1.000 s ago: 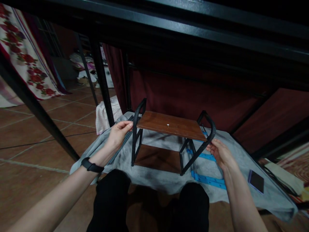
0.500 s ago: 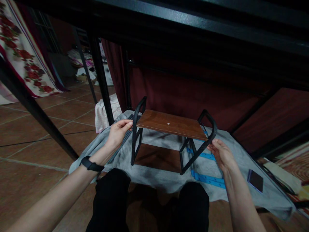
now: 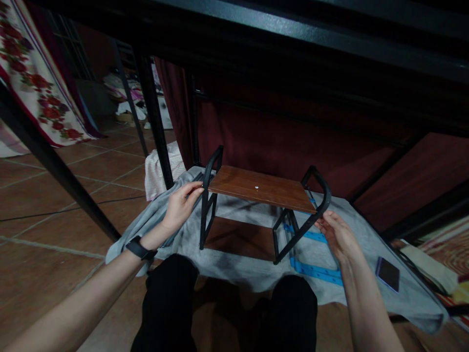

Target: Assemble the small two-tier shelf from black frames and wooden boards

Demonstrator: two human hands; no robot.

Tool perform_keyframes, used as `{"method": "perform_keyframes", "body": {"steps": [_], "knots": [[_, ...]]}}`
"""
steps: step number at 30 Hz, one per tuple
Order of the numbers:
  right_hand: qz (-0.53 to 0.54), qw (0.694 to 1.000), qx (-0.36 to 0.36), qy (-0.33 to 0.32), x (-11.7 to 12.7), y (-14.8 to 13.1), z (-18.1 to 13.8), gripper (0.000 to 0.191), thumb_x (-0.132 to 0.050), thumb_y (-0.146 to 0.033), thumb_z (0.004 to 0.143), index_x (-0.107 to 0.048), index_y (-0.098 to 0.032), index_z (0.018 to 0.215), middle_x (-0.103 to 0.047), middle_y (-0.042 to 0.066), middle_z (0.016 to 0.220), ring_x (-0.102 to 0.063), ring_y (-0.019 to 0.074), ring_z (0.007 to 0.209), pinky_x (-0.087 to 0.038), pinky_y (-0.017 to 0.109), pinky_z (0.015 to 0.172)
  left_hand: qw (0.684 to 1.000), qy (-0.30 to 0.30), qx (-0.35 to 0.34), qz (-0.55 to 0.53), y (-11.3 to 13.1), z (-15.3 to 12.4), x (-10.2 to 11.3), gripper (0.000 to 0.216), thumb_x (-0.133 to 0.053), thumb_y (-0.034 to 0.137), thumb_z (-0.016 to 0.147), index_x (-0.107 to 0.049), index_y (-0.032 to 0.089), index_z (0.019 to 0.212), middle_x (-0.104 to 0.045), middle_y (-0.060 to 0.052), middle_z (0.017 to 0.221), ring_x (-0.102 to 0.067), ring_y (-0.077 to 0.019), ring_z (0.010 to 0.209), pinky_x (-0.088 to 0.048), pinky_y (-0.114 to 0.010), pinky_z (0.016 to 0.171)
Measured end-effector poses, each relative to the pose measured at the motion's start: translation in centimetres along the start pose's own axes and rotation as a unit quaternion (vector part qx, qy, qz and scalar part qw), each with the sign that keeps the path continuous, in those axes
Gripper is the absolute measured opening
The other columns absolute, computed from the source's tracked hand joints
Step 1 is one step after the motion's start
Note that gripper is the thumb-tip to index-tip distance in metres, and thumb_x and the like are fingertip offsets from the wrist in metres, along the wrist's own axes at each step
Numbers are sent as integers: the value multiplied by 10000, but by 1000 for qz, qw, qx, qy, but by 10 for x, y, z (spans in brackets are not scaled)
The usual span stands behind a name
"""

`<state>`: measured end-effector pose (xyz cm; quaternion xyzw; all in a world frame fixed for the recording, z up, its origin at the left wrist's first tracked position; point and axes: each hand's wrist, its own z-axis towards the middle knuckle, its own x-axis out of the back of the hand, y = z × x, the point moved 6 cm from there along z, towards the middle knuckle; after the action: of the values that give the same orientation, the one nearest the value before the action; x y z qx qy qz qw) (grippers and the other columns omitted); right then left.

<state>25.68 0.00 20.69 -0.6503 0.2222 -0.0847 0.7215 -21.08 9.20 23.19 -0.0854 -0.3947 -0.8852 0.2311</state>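
A small two-tier rack with black metal side frames [image 3: 293, 242] stands on a grey cloth. Its brown wooden upper shelf [image 3: 271, 188] spans the two frames, and the lower board [image 3: 240, 237] lies between their feet. My left hand [image 3: 179, 205] is closed in a pinch against the outside of the left frame, at shelf height. At the right frame's outer side, my right hand [image 3: 337, 232] has its thumb and fingers pressed together. Whatever either pinch holds is too small or hidden to make out. A small white mark shows on the upper shelf.
Under and around the rack spreads the grey cloth [image 3: 252, 281]. Blue strip-like pieces [image 3: 318, 274] lie right of the rack, with a phone [image 3: 388, 274] farther right. Dark metal bars [image 3: 156, 117] rise at the left, and a dark beam [image 3: 278, 29] crosses overhead.
My left wrist and fingers have shifted slightly, still at the left frame. My right hand and the rack look nearly the same.
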Motion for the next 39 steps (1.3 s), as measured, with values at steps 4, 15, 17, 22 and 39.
{"method": "perform_keyframes", "body": {"steps": [4, 15, 17, 22, 39], "knots": [[-1, 1000, -3, 5, -1, 0, 1, 207, -824, -391, 641, -679, -265, 718, -682, -30, 791, -641, 132, 728, -568, 229, 679, 999, 7, 20, -24, -1, 2, -1, 309, -525, 413, 900, -672, 185, 1047, -696, -53, 935, -631, -187, 817, -498, -301, 759], [-10, 1000, 0, 26, -2, -2, 2, 200, -815, -377, 629, -662, -254, 665, -653, -32, 695, -604, 109, 613, -565, 204, 601, 1000, 11, 0, -8, -2, 6, 0, 265, -541, 386, 893, -685, 181, 979, -702, -50, 911, -630, -190, 828, -488, -312, 786], [-7, 999, -2, 32, -2, -2, 1, 189, -812, -368, 630, -664, -257, 669, -654, -34, 691, -603, 106, 605, -566, 201, 602, 1000, 9, -5, -8, -2, 5, 1, 265, -547, 388, 890, -688, 183, 981, -704, -57, 939, -632, -198, 860, -484, -319, 804], [6, 1000, -2, 29, -2, -2, -3, 178, -804, -371, 647, -666, -273, 700, -680, -44, 753, -629, 108, 661, -571, 208, 647, 994, 12, 54, -92, -4, 4, -1, 299, -598, 429, 847, -694, 179, 981, -689, -42, 850, -614, -177, 749, -482, -285, 679], [-12, 999, 32, 28, -7, 0, -8, 252, -815, -452, 636, -667, -278, 743, -680, -38, 779, -626, 120, 689, -546, 223, 654, 935, 33, 182, -302, -16, 3, -14, 317, -772, 421, 674, -700, 162, 843, -658, -26, 768, -574, -125, 667, -446, -217, 579]]}}
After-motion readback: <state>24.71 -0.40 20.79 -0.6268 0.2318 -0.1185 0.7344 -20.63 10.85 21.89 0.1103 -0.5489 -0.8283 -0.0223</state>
